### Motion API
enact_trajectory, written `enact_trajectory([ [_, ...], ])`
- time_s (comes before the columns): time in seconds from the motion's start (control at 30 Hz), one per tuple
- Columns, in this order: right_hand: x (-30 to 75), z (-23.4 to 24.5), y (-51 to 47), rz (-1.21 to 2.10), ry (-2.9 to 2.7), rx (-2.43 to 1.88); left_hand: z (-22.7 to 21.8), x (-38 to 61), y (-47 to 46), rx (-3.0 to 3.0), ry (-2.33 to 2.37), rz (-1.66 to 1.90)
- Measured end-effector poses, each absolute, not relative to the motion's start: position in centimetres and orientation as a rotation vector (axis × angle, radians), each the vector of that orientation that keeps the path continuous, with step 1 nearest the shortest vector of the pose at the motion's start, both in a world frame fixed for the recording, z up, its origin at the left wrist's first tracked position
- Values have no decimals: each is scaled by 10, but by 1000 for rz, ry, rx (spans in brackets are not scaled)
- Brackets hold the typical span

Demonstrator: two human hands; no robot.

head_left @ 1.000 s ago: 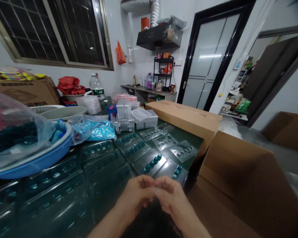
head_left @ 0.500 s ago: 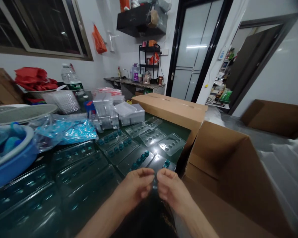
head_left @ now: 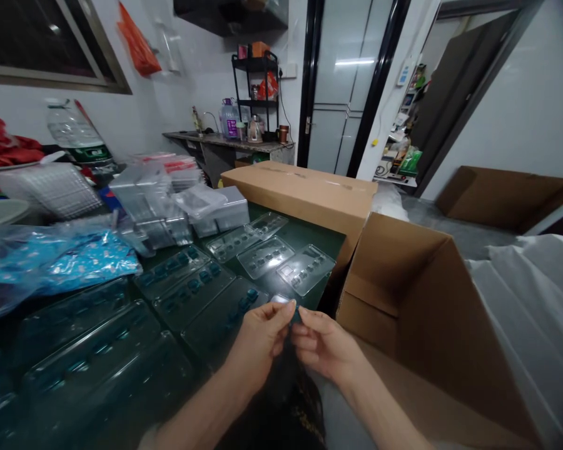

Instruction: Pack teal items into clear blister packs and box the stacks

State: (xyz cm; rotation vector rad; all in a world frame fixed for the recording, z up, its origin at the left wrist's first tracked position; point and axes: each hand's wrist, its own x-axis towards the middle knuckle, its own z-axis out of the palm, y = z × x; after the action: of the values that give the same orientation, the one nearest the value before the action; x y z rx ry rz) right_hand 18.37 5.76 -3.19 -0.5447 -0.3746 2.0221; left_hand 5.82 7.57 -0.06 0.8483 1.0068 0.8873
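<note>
My left hand (head_left: 259, 342) and my right hand (head_left: 323, 345) meet at the near edge of the dark green table (head_left: 309, 234). Both have fingertips pinched together on a small teal piece (head_left: 294, 314) held between them; most of it is hidden by the fingers. Just beyond my hands lies a clear blister tray (head_left: 223, 319) with teal pieces in its pockets. More filled trays (head_left: 187, 294) lie to the left, and three unfilled clear trays (head_left: 304, 269) lie further back.
An open cardboard box (head_left: 417, 312) stands right of the table, a closed long carton (head_left: 304, 194) behind the trays. A bag of blue pieces (head_left: 75, 262) and stacks of clear trays (head_left: 154, 200) sit at left. Another carton (head_left: 502, 197) lies far right.
The view has swung right and down, so the blue basin has left the frame. My hands stay together and have shifted slightly up toward the nearest tray.
</note>
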Motion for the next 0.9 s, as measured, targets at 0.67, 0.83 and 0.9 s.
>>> enact_trajectory([
  [0.67, 219, -26, 95, 1153, -1286, -1161, -17, 74, 121, 1044, 895, 725],
  [0.83, 228, -31, 128, 1077, -1455, -1251, -17, 72, 137, 1026, 964, 720],
  [0.9, 230, -36, 141, 789, -1546, -1402, -15, 64, 143, 1013, 1047, 756],
])
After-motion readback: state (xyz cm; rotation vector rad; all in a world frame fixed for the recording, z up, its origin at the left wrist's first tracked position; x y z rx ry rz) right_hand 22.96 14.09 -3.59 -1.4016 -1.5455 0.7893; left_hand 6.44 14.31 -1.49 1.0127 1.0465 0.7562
